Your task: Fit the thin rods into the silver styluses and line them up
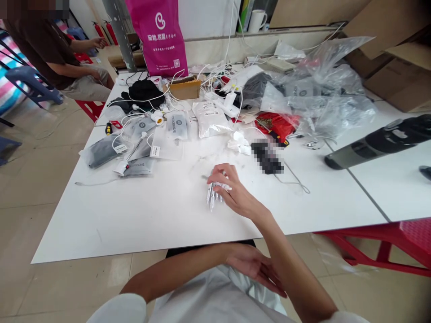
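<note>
My right hand [232,190] is over the table, its fingers curled round a slim white pen [222,185] that lies crosswise in them. Directly below it, a small bunch of white and clear pens [212,199] rests on the white tabletop [161,215], partly covered by the hand. My left hand [256,269] lies in my lap under the table's front edge. Its fingers are stretched out with nothing in them, and my right forearm passes close to the fingertips.
Bagged grey items [104,150], white cables and a black cloth [146,92] crowd the table's left and back. A blurred-out dark object [267,156], a red bag [279,123] and a black-grey tumbler [377,143] lie rightward. Someone sits at far left [50,54]; a red stool [414,237] stands right.
</note>
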Demonstrator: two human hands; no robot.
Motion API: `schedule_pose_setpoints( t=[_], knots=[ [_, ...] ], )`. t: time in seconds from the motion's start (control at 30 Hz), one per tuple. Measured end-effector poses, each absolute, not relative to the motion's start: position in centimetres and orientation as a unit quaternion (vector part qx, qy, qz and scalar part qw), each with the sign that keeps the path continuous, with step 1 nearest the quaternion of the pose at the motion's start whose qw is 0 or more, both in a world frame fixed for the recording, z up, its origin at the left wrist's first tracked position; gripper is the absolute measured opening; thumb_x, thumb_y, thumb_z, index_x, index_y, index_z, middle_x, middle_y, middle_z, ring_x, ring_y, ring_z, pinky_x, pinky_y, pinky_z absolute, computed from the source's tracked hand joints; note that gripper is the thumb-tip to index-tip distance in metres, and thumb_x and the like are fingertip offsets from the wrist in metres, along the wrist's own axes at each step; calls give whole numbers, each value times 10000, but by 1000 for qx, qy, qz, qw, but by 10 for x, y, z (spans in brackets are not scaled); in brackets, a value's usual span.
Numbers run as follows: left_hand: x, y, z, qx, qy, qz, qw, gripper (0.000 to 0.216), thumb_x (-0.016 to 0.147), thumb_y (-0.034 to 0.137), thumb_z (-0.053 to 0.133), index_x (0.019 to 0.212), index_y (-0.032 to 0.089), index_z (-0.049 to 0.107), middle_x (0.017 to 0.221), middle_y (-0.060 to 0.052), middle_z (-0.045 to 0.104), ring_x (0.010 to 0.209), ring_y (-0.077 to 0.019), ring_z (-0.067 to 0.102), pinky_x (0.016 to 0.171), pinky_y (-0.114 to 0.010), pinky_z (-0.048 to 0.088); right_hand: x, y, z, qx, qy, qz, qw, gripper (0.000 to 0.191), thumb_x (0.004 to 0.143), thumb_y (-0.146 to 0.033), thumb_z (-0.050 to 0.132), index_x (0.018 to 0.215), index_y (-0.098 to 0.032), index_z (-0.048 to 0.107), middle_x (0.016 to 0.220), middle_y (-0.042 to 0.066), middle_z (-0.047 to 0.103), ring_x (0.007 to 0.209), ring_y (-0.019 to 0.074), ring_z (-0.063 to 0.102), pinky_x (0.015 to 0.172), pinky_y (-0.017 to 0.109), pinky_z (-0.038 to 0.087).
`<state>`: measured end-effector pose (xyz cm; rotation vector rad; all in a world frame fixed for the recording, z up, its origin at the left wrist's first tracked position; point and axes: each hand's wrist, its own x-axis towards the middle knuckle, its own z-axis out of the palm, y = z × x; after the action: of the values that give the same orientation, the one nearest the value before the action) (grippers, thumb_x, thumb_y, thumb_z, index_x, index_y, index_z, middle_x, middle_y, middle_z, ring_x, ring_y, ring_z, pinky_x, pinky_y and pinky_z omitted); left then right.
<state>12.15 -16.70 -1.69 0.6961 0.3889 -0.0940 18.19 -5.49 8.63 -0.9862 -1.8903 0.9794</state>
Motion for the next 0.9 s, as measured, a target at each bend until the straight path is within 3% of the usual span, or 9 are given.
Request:
schedule_pose_setpoints(
  t=[0.07, 0.17, 0.23, 0.37, 0.47, 0.63, 0.7, 0.8, 0.9],
  knots=[
    [116, -181, -35, 256, 103, -124, 953, 307, 947, 379, 631, 920, 106, 768, 1033, -115, 725, 1093, -324, 770, 1067, -473, 500, 204, -59, 71, -416, -784, 289, 360, 283, 1085, -350, 487, 1296, -302, 669, 1336, 135, 512, 1136, 267, 586, 1044, 539, 543],
    [98, -202, -42, 334, 133, -118, 926, 539, 749, 705, 796, 941, 204, 751, 1033, -88, 710, 1240, -352, 697, 1132, -480, 458, 232, -68, 38, -472, -796, 194, 327, 400, 1091, -275, 430, 1469, -318, 552, 1504, 173, 442, 1258, 319, 612, 1000, 553, 598],
    [81, -203, -24, 378, 124, -70, 915, 665, 711, 821, 760, 964, 206, 740, 1052, -91, 707, 1211, -334, 690, 1104, -480, 492, 241, -74, 17, -502, -797, 148, 302, 445, 1090, -313, 462, 1535, -288, 478, 1519, 209, 440, 1272, 353, 627, 934, 552, 634],
    [42, -165, 40, 432, 204, 84, 875, 519, 948, 649, 637, 1098, 162, 732, 1011, -85, 738, 982, -217, 707, 894, -348, 542, 237, -83, -7, -510, -809, 121, 265, 610, 1058, -393, 565, 1620, -251, 376, 1547, 227, 484, 1338, 387, 603, 1009, 570, 616],
    [15, -125, 65, 495, 373, 228, 751, 398, 1028, 536, 562, 1060, 176, 728, 1024, -73, 758, 898, -169, 674, 840, -288, 509, 231, -85, -9, -481, -831, 118, 255, 717, 1036, -422, 608, 1667, -263, 308, 1602, 202, 490, 1446, 394, 526, 1129, 601, 534],
    [-12, -81, 42, 626, 575, 326, 415, 247, 1037, 435, 578, 1118, 236, 701, 997, -43, 725, 909, -189, 593, 894, -330, 484, 254, -73, -9, -505, -807, 111, 285, 667, 1036, -444, 584, 1642, -265, 372, 1628, 178, 488, 1462, 357, 524, 1164, 555, 492],
    [-15, -72, 27, 657, 582, 317, 360, 211, 1019, 406, 624, 1143, 244, 677, 1003, -38, 710, 923, -200, 569, 913, -348, 484, 276, -61, -11, -592, -740, 39, 317, 616, 1019, -494, 594, 1571, -248, 475, 1586, 189, 520, 1422, 381, 542, 1168, 596, 457],
    [-11, -65, 11, 697, 578, 297, 304, 229, 991, 389, 677, 1167, 246, 645, 997, -35, 696, 938, -218, 576, 917, -378, 492, 306, -41, -15, -716, -642, -32, 271, 851, 930, -681, 621, 1568, -141, 466, 1638, 263, 409, 1494, 496, 399, 1178, 703, 364],
    [-4, -62, 1, 729, 568, 289, 249, 232, 982, 360, 686, 1172, 240, 627, 968, -34, 680, 933, -230, 595, 930, -412, 483, 321, -29, -18, -765, -599, -37, 235, 943, 903, -735, 586, 1562, -74, 451, 1642, 293, 377, 1505, 531, 351, 1188, 724, 332]
  ],
)
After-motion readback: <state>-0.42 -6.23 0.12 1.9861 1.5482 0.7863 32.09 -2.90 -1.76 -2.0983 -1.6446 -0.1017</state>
